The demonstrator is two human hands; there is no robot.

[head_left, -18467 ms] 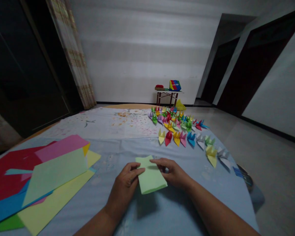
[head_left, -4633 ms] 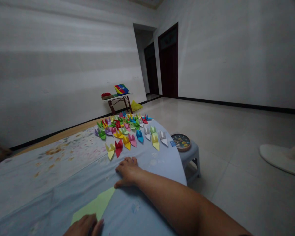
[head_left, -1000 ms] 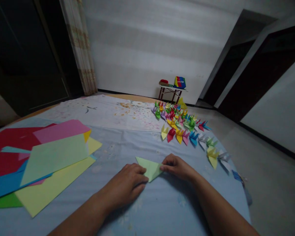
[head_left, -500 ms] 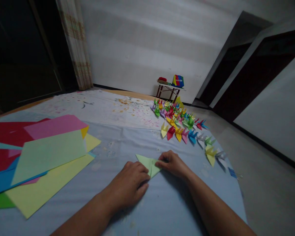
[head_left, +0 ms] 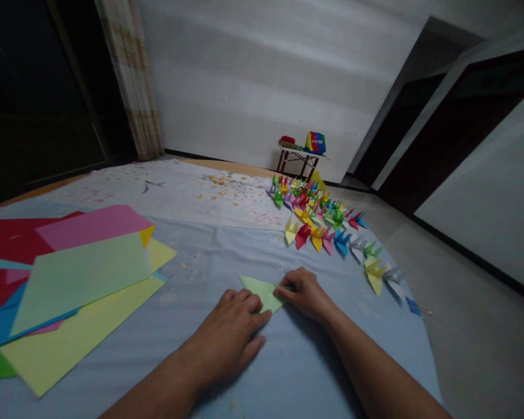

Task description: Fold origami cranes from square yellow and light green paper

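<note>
A folded piece of light green origami paper [head_left: 266, 294] lies on the cloth-covered table between my hands. My left hand [head_left: 238, 326] rests over its near left part, fingers spread and fairly flat, the thumb apart on the cloth. My right hand [head_left: 303, 293] pinches the paper's right corner between thumb and curled forefinger. The paper's left point sticks out beyond my left fingers, and a crease runs down its middle. My left fingers hide its lower left edge.
Coloured paper sheets [head_left: 87, 273] are spread in a pile on the left. Rows of folded paper cranes [head_left: 317, 237] stand along the table's right side. The tablecloth [head_left: 192, 244] reaches the curved right edge. A small side table [head_left: 303, 154] stands by the wall.
My left fingers have spread and straightened over the paper, the forefinger reaching further right along its lower edge. My right hand keeps its pinch, almost unmoved. The view has shifted slightly.
</note>
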